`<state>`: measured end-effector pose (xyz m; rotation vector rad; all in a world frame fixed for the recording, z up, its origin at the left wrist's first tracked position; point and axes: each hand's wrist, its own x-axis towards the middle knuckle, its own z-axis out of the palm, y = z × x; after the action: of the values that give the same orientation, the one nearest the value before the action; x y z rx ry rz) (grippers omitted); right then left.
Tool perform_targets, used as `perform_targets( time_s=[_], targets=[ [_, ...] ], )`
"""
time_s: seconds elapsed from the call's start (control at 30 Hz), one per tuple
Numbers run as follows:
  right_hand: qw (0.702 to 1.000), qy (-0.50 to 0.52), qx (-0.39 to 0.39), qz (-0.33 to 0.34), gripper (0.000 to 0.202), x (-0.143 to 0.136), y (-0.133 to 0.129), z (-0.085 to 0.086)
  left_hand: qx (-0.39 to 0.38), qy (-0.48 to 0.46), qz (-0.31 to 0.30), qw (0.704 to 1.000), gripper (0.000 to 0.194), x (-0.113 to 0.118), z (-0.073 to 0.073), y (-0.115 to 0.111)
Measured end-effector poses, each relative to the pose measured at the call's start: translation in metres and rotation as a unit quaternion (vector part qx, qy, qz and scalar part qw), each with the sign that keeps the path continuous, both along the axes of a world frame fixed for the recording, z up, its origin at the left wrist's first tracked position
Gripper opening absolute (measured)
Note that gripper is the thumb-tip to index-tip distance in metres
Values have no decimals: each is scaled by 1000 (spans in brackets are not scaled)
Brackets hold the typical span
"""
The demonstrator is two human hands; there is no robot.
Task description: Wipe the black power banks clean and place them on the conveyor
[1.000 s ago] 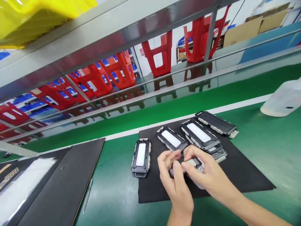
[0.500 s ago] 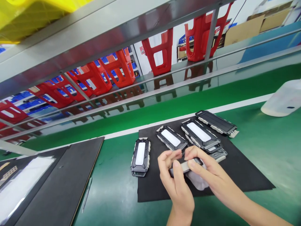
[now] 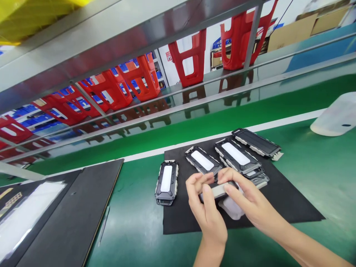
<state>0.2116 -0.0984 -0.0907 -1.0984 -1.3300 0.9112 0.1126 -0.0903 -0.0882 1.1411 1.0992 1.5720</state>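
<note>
Both of my hands hold a dark power bank (image 3: 218, 190) edge-on above the black mat (image 3: 289, 200). A pale strip shows along its near side. My left hand (image 3: 206, 211) grips its left end, thumb on the near edge. The right end is between the thumb and fingers of my right hand (image 3: 250, 198). A whitish cloth (image 3: 233, 208) hangs beneath, by my right hand; whether I grip it cannot be told. Just behind my fingers lie more power banks with white light panels, one (image 3: 202, 160) at the left and a stacked one (image 3: 236, 154).
Another power bank (image 3: 167, 181) sits across the mat's left edge, and one with a dark panel (image 3: 257, 142) at the back. A translucent bottle (image 3: 335, 115) lies right. Black boards (image 3: 75, 215) cover the left, beside a thin tool (image 3: 104, 226). A metal rail (image 3: 133, 40) crosses above.
The view has shifted slightly. My hands keep the same grip on the power bank, which is tipped a little so more of its pale side shows.
</note>
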Motion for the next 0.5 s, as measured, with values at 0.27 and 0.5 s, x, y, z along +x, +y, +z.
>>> perform_targets(
  time_s=[0.27, 0.5],
  targets=[
    [1000, -20, -2, 8, 20, 2, 7, 3, 0, 10, -23, 1000, 17, -5, 4, 6],
    [999, -36, 17, -7, 15, -3, 11, 0, 10, 44, -42, 998, 20, -11, 5, 11]
  ],
)
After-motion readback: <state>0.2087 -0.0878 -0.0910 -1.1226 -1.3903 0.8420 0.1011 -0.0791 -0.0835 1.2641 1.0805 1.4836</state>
